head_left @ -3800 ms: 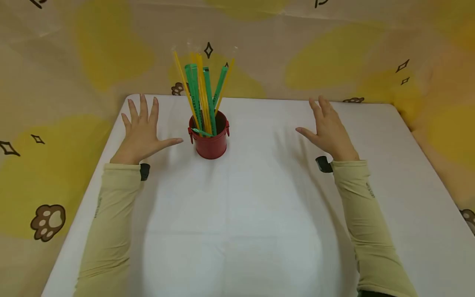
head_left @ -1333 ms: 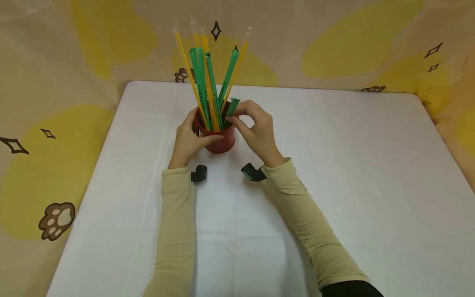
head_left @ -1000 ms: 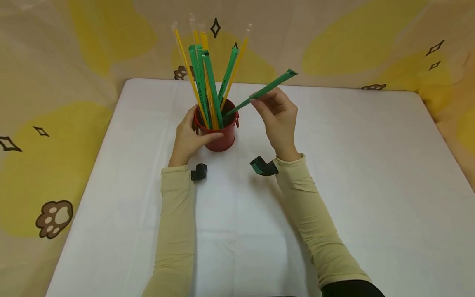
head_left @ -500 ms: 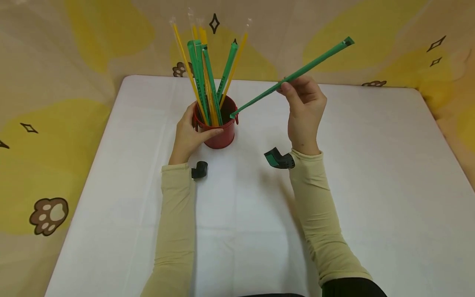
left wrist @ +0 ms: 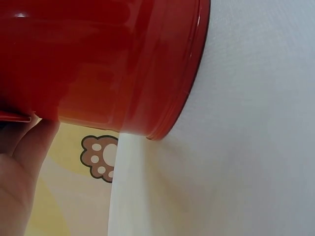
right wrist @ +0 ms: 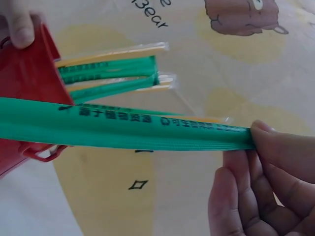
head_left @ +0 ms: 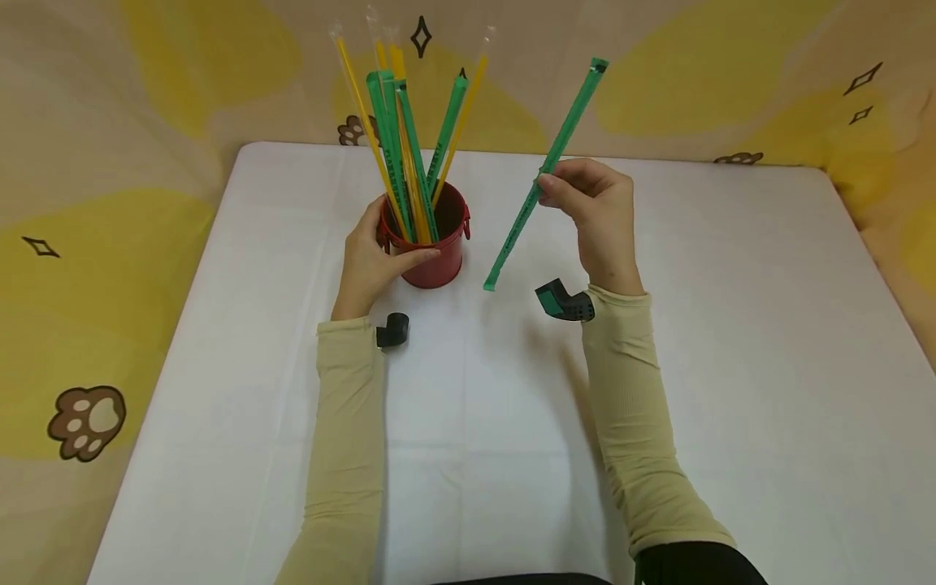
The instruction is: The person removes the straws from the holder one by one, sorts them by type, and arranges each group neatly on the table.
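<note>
A small red bucket [head_left: 435, 272] stands toward the back of the table. My left hand [head_left: 366, 264] grips its left side, thumb along the front rim; in the left wrist view the bucket's wall [left wrist: 93, 59] fills much of the frame, with fingers [left wrist: 27, 172] behind it. Right of the bucket, my right hand [head_left: 603, 215] pinches a green-wrapped straw [head_left: 574, 118] near its middle, between thumb and fingertips. The straw slants, its lower end over the cloth. Inside the bucket lean several green-wrapped straws [head_left: 448, 130] and yellow straws [head_left: 474, 89] in clear sleeves, their lower ends hidden.
White cloth covers the table [head_left: 468, 487]. Behind it hangs a yellow patterned backdrop [head_left: 680, 65]. The bucket's small side handle [head_left: 466, 223] sticks out to the right. Dark wrist cameras [head_left: 565, 302] jut inward from both sleeves.
My right hand has drawn the green-wrapped straw out of the bucket and moved right; since half a second ago the straw has swung steeper. My left hand came to the bucket and has stayed there.
</note>
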Demonstrator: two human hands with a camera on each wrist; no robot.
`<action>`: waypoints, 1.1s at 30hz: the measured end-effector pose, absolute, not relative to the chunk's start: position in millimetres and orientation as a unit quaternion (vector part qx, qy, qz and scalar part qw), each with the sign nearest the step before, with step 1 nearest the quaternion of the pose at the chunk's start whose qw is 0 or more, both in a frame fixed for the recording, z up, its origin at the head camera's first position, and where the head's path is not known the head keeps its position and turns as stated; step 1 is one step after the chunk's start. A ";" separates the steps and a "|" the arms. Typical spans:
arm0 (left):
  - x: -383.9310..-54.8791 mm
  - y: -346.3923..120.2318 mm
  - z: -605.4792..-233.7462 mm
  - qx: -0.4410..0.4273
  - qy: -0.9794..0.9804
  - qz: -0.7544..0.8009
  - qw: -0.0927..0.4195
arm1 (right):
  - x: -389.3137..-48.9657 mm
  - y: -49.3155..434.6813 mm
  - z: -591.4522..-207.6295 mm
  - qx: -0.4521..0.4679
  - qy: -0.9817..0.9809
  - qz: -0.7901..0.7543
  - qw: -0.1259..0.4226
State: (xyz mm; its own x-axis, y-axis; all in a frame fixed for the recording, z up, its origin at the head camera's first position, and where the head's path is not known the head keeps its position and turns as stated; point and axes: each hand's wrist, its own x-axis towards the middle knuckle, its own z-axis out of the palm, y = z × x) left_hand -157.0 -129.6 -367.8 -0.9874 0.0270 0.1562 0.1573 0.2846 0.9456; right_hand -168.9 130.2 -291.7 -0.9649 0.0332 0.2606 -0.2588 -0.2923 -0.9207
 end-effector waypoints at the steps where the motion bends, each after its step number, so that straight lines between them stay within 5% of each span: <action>1: -157.0 -129.6 -367.7 -0.058 -0.799 -0.596 0.055 | -170.4 130.5 -293.6 0.094 -0.597 0.793 0.080; 17: -157.6 -129.9 -365.4 -0.051 -0.810 -0.582 0.058 | -200.0 126.6 -348.0 0.015 -0.700 0.709 -0.082; 33: -158.6 -129.8 -367.3 -0.064 -0.808 -0.579 0.085 | -207.4 117.6 -394.9 -0.049 -0.701 0.692 -0.166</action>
